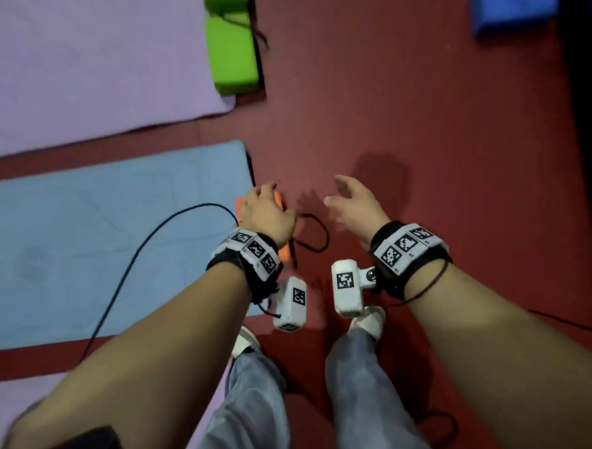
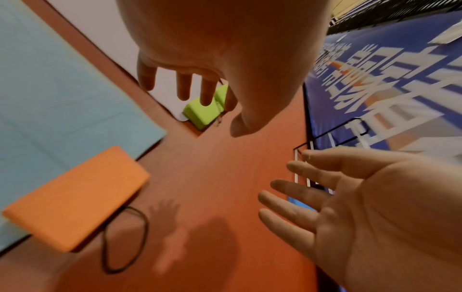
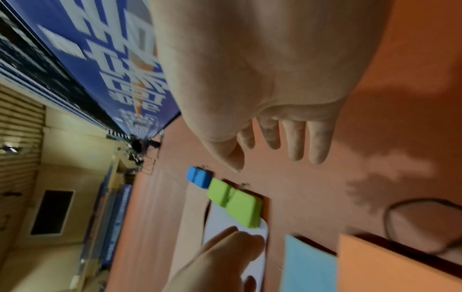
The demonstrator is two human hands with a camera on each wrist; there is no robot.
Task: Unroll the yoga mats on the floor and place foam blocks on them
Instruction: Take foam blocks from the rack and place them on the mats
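An orange foam block (image 2: 75,199) lies flat across the right edge of the unrolled light-blue mat (image 1: 116,232), partly over the red floor. My left hand (image 1: 266,209) hovers just above the block (image 1: 278,198). In the left wrist view its fingers (image 2: 183,89) hang loose and hold nothing. My right hand (image 1: 352,201) is spread open over bare floor to the block's right, palm towards the left hand (image 2: 362,197). Two green foam blocks (image 1: 231,49) sit on the right edge of the unrolled purple mat (image 1: 90,59).
A black cord loop (image 1: 316,235) lies on the floor beside the orange block. A thin black cable (image 1: 142,250) crosses the blue mat. A blue foam block (image 1: 504,15) sits far right. A blue banner (image 2: 375,79) bounds the right side. Another pale purple mat (image 1: 3,411) is by my feet.
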